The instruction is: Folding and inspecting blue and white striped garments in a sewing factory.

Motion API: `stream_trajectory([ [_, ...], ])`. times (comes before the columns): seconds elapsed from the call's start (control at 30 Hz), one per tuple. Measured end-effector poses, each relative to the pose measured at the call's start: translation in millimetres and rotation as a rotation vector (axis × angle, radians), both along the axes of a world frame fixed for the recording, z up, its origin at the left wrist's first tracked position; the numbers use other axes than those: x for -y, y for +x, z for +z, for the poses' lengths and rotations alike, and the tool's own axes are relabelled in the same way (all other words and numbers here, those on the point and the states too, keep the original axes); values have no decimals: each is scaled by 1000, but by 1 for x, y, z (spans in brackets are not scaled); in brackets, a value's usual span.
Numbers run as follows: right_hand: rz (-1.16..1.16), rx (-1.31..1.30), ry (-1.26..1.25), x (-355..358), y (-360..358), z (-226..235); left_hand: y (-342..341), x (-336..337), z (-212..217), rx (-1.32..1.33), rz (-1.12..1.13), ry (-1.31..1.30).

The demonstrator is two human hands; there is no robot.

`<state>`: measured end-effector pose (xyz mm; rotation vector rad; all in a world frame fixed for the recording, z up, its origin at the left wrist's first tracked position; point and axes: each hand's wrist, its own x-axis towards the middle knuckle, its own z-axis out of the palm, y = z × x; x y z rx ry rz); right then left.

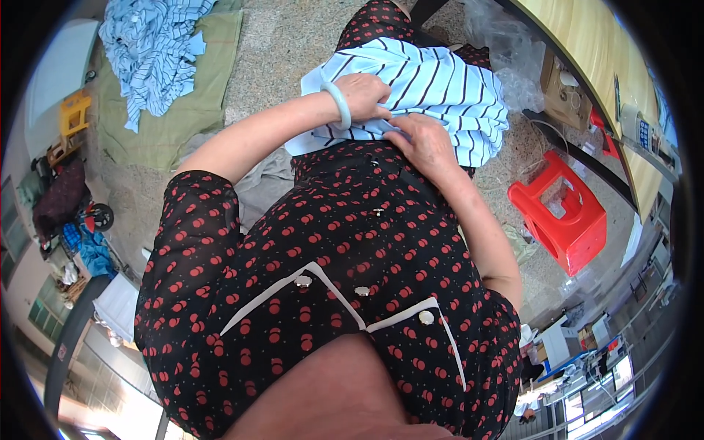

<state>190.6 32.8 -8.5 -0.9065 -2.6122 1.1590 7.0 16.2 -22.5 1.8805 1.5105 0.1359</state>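
A light blue cloth [440, 77] with dark stripes lies bunched across my lap. On its near part, my left hand [361, 97] is closed with the fingers curled and pinching the fabric; a pale bangle [336, 105] circles that wrist. Just to the right and a little nearer, my right hand [427, 144] grips a fold of the same cloth between thumb and fingers. The two hands almost meet at the fingertips. Folds hide whether anything small sits between them.
More striped blue cloth [158, 55] is piled on a green sheet [213, 88] on the floor at far left. To the right stands a red plastic stool [587, 224], near a wood-topped table [579, 37]. Clear plastic bags [506, 44] and a cardboard box [565, 95] sit beneath the table.
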Motion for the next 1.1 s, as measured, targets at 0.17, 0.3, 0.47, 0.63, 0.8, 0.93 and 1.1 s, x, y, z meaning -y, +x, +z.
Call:
stream_trajectory([
  [0.17, 21, 31, 14, 4, 0, -6, 10, -6, 0, -19, -117, -105],
  [0.3, -44, -69, -25, 3, 0, -8, 5, -4, -8, 98, -58, -15],
  [0.47, -23, 27, -79, 2, 0, -11, 4, -9, -3, 70, -134, -227],
  [0.63, 6, 47, -132, 4, 1, -10, 16, -9, -3, -34, -192, -238],
  [0.8, -43, 0, -98, -2, -4, -7, 3, -3, -15, 124, -132, -5],
  [0.93, -51, -38, -58, -6, -8, -5, -2, -5, -18, 274, -17, -33],
  [1.1, -58, -34, -41, -5, -12, -6, -1, -5, -15, 382, 208, -286],
])
